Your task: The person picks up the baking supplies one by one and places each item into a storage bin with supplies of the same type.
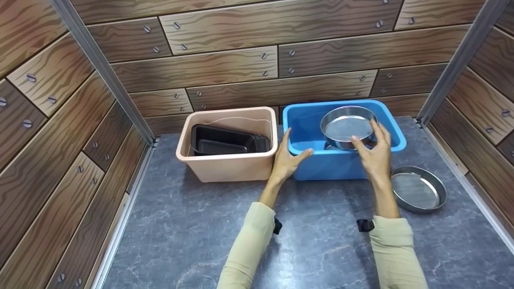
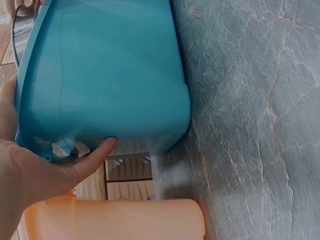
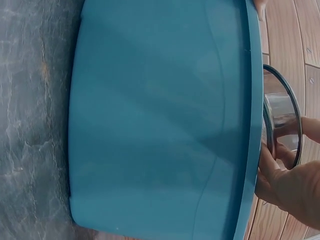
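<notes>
**Right hand's got the pan, left hand's on the bin corner**

Fingers first: the right hand (image 1: pixel 376 154) has thumb and fingertips pinching the near right edge of a round pan (image 1: pixel 348 127). The left hand (image 1: pixel 286 160) is spread wide, thumb and fingers fairly straight, at the near left corner of the blue bin (image 1: pixel 329 166). It touches the bin, not the pan.

Thing that matters here imo: the pan lies ahead and a bit left of the right fingers, over the right half of the bin. The right wrist view has it poking up past the bin's rim. It's round, so no long axis to speak of; the bin's long axis runs left to right. Right hand is clearly the nearer one. Something dark shows just under the pan, can't tell what.

Counts: two pans, one in hand and a second pan (image 1: pixel 415 190) on the table (image 1: pixel 192 233), just right of the bin. Two bins, blue plus a beige bin (image 1: pixel 237 170) on the left. Black tins (image 1: pixel 223 138) sit in the beige one, nested, so no number from me.
</notes>
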The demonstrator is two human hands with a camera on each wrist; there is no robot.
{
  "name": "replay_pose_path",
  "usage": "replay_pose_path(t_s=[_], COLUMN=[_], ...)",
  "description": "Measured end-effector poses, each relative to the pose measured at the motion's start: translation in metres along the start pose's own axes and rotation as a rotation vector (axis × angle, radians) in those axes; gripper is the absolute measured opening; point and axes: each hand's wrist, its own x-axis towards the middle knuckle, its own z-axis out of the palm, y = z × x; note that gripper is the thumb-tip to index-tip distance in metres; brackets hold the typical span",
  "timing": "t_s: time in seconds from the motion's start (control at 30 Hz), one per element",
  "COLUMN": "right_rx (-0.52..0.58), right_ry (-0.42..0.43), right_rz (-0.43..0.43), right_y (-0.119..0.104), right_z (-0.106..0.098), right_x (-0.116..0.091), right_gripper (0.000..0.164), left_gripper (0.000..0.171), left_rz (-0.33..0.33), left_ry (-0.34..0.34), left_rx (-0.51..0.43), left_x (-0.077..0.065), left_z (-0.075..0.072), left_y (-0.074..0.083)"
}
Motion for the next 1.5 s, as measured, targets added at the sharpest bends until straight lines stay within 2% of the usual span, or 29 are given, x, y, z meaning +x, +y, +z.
replay_pose_path(t_s=[0.13, 0.37, 0.87, 1.07, 1.37, 1.5], right_rx=[-0.019, -0.004, -0.059, -0.056, -0.140, -0.146], right_ry=[-0.021, -0.048, -0.069, -0.062, -0.010, -0.005], right_rz=[-0.005, 0.047, 0.051, 0.038, -0.027, -0.036], right_y=[0.000, 0.000, -0.002, -0.004, -0.003, -0.004], right_z=[-0.002, -0.004, -0.002, -0.002, 0.007, 0.009], right_x=[0.005, 0.010, 0.014, 0.013, 0.011, 0.011], right_gripper=[0.072, 0.072, 0.069, 0.065, 0.060, 0.059], left_gripper=[0.105, 0.106, 0.105, 0.105, 0.105, 0.105], left_rz=[0.001, -0.006, -0.006, -0.011, 0.000, -0.005], left_ry=[-0.002, -0.002, -0.006, -0.009, -0.003, -0.004], left_rx=[-0.002, 0.001, -0.003, -0.005, -0.010, 0.000], left_x=[0.001, 0.000, -0.001, -0.002, -0.003, -0.002], left_z=[0.000, 0.000, 0.000, 0.001, 0.000, 0.000], left_y=[0.001, 0.001, 0.001, 0.001, 0.002, 0.001])
